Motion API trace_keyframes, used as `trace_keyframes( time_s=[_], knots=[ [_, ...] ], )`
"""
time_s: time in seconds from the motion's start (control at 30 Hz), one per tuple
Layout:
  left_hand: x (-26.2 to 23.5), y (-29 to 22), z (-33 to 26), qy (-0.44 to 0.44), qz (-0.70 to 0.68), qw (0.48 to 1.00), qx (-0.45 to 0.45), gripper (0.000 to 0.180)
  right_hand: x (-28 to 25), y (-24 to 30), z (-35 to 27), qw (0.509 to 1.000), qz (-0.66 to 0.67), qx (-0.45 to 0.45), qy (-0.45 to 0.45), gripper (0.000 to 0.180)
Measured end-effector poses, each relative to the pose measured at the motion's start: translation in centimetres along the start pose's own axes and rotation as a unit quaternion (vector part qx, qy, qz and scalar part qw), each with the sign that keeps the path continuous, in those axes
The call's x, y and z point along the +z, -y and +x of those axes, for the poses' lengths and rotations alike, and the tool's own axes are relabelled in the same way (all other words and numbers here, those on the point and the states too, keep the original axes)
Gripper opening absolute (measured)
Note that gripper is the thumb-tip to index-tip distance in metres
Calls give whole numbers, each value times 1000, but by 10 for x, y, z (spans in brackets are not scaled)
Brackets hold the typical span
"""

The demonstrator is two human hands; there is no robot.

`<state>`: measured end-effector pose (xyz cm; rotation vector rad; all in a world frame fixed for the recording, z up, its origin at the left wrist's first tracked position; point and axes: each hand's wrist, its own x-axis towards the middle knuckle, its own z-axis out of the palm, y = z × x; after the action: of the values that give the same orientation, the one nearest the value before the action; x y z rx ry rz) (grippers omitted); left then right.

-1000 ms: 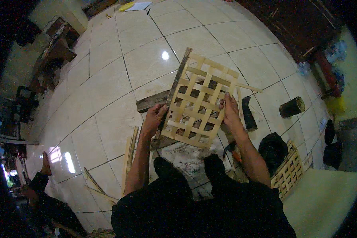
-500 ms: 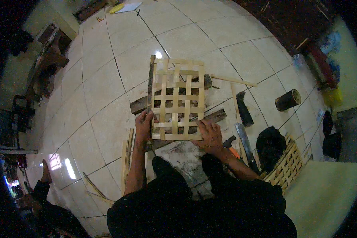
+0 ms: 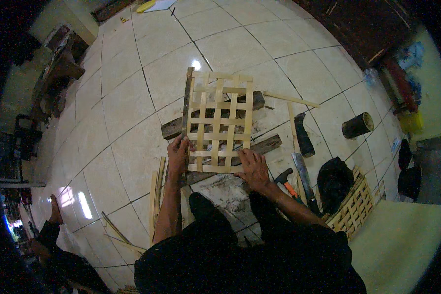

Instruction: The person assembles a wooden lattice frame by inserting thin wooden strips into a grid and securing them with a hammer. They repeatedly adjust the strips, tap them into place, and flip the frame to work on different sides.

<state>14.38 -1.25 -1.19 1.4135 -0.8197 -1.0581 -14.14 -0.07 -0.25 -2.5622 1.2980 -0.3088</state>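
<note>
An open-weave panel of pale flat strips (image 3: 215,121), likely bamboo, stands out in front of me over dark wooden pieces. A dark, narrow stick (image 3: 187,98) runs along its left edge. My left hand (image 3: 178,151) is closed on the lower part of that edge, pinching stick and weave together. At the lower right corner, my right hand (image 3: 254,169) grips the panel, its fingers bent over the strips and its thumb by the bottom edge. The undersides of the fingers are hidden.
Dark wood blocks (image 3: 174,129) lie beneath the panel on the tiled floor. To the right are a hammer (image 3: 290,186), a long blade (image 3: 304,179), a dark curved sheath-like piece (image 3: 304,136), a bamboo section (image 3: 356,126) and another woven piece (image 3: 354,206). Loose strips (image 3: 157,193) lie left. Another person's foot (image 3: 55,210) shows.
My right hand has shifted slightly left along the panel's lower right corner, uncovering more of the hammer's head. My left hand keeps its hold on the left edge.
</note>
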Motion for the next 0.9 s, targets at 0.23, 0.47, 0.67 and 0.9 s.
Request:
trace_keyframes(
  time_s=[0.23, 0.47, 0.67, 0.9],
  knots=[
    [11, -10, -4, -10, 24, 1000, -2, 17, 19, -13, -7, 999, -22, -19, -32, 79],
    [-7, -11, -6, -104, -80, 991, 6, 16, -18, -26, -13, 972, 133, 138, -133, 68],
    [11, -51, -36, -224, -26, 973, 40, 19, -21, -77, -111, 971, 15, 227, -72, 52],
    [16, -22, -49, -238, -46, 967, 78, 16, -1, -72, -201, 972, -72, 220, -25, 48]
  ],
)
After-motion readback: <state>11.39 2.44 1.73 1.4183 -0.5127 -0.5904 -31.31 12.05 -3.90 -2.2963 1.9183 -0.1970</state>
